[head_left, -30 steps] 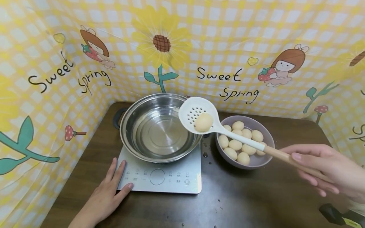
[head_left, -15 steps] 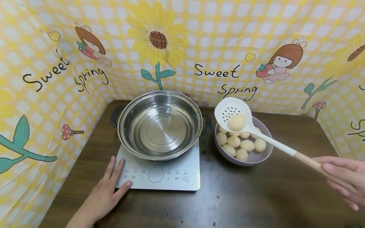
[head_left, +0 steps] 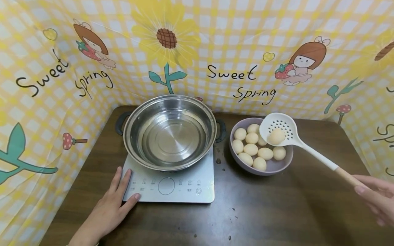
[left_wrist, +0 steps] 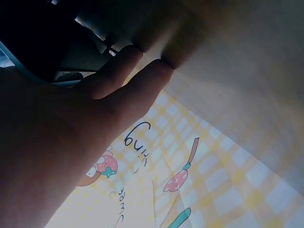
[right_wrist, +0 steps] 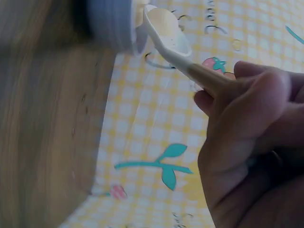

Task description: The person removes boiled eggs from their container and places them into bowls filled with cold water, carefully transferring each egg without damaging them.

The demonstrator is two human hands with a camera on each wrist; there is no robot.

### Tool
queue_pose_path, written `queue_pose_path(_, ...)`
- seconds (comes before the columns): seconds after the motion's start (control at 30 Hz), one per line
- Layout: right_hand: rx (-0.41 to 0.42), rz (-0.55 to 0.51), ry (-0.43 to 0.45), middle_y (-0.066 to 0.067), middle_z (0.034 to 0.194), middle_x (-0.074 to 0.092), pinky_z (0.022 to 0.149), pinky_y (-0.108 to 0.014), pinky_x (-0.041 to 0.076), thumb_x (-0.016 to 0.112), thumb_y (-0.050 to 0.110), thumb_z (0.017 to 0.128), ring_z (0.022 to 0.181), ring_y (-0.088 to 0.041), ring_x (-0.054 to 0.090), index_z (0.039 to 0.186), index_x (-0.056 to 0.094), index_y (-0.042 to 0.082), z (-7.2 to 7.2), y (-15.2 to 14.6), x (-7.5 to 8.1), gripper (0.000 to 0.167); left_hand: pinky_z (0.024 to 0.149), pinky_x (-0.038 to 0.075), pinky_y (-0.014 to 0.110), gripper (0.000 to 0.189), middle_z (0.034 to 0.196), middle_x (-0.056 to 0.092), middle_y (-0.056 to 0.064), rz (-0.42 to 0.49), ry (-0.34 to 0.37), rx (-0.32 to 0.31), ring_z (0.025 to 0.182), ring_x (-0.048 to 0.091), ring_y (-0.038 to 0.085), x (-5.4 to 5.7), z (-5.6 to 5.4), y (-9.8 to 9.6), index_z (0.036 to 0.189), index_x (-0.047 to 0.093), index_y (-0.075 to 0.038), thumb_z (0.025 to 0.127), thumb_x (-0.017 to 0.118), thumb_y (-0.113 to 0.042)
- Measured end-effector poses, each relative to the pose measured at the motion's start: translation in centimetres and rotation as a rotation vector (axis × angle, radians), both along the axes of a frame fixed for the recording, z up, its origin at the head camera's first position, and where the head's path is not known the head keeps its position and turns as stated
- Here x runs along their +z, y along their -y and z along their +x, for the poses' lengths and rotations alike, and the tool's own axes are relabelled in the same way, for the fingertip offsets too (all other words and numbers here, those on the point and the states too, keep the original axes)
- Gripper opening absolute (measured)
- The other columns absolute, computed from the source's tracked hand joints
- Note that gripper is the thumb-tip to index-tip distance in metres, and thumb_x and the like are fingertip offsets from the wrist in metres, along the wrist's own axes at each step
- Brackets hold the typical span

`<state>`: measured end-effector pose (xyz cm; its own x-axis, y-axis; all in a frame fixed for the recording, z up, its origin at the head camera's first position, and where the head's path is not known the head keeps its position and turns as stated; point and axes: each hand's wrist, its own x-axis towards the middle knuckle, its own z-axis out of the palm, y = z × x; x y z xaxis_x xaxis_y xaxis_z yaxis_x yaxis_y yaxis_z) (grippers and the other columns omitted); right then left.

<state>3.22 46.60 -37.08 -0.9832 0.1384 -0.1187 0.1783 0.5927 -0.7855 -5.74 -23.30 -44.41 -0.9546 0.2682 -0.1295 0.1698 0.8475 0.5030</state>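
My right hand grips the wooden handle of a white slotted spoon. One egg lies in the spoon's perforated bowl, over the right rear part of a purple-grey bowl holding several eggs. In the right wrist view the spoon slants up toward the bowl, the egg in it. My left hand rests with spread fingers at the left front edge of a silver induction cooktop. The left wrist view shows its fingers extended.
A wide steel pot with black side handles stands on the cooktop, a little clear liquid inside. Water drops dot the brown table. A yellow checked cloth forms the walls behind and beside the table.
The slotted spoon with its egg has moved right, from beside the pot's rim to above the egg bowl's right side, and lower. The left hand stays at the cooktop. The view has shifted slightly.
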Motion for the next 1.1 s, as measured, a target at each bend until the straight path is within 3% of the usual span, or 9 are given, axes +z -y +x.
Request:
queue_pose_path(0.23, -0.050, 0.216, -0.182, 0.002, 0.044, 0.043, 0.031, -0.028, 0.039, 0.060, 0.006, 0.102, 0.032, -0.013, 0.040, 0.130, 0.046, 0.063, 0.4, 0.4, 0.2, 0.065, 0.093, 0.032, 0.078, 0.085, 0.167, -0.011, 0.019, -0.014, 0.015, -0.001, 0.136, 0.028, 0.062, 0.1, 0.0, 0.0, 0.164, 0.004, -0.015, 0.104, 0.052, -0.051)
queue_pose_path(0.37, -0.080, 0.227, -0.234, 0.002, 0.045, 0.044, 0.031, -0.026, 0.038, 0.063, 0.003, 0.099, 0.032, -0.012, 0.040, 0.130, 0.048, 0.063, 0.3, 1.5, 1.1, 0.069, 0.093, 0.031, 0.078, 0.085, 0.167, -0.011, 0.019, -0.018, 0.019, -0.002, 0.136, 0.027, 0.062, 0.1, 0.0, 0.1, 0.164, 0.003, -0.014, 0.104, 0.052, -0.050)
queue_pose_path(0.57, -0.061, 0.217, -0.213, 0.002, 0.056, 0.049, 0.035, -0.025, 0.042, 0.064, 0.002, 0.098, 0.038, -0.013, 0.042, 0.136, 0.052, 0.055, 0.2, 2.9, 2.1, 0.066, 0.094, 0.031, 0.078, 0.086, 0.167, -0.011, 0.020, -0.023, 0.025, 0.000, 0.136, 0.028, 0.062, 0.1, -0.1, -0.1, 0.164, 0.004, -0.014, 0.104, 0.052, -0.051)
queue_pose_path(0.77, -0.017, 0.142, -0.169, 0.001, 0.054, 0.048, 0.034, -0.028, 0.040, 0.062, -0.002, 0.098, 0.040, -0.014, 0.043, 0.138, 0.056, 0.050, 0.4, 2.6, 1.6, 0.066, 0.094, 0.031, 0.078, 0.086, 0.167, -0.011, 0.019, -0.024, 0.032, 0.001, 0.137, 0.027, 0.061, 0.2, -0.1, -0.2, 0.164, 0.003, -0.014, 0.104, 0.051, -0.052)
queue_pose_path(1.0, -0.024, 0.248, -0.190, 0.001, 0.057, 0.045, 0.035, -0.026, 0.041, 0.063, 0.004, 0.099, 0.041, -0.013, 0.043, 0.143, 0.050, 0.051, 1.0, 2.1, 1.4, 0.066, 0.092, 0.031, 0.079, 0.086, 0.167, -0.012, 0.018, -0.022, 0.035, -0.001, 0.136, 0.028, 0.062, 0.2, -0.1, -0.2, 0.164, 0.002, -0.015, 0.104, 0.050, -0.052)
queue_pose_path(1.1, -0.019, 0.254, -0.190, 0.010, 0.068, 0.054, 0.036, -0.026, 0.042, 0.064, 0.002, 0.097, 0.045, -0.013, 0.045, 0.144, 0.051, 0.050, 1.2, 2.0, 1.2, 0.068, 0.092, 0.031, 0.079, 0.086, 0.167, -0.012, 0.018, -0.019, 0.034, 0.001, 0.136, 0.028, 0.061, 0.2, -0.1, -0.2, 0.164, 0.002, -0.016, 0.104, 0.051, -0.052)
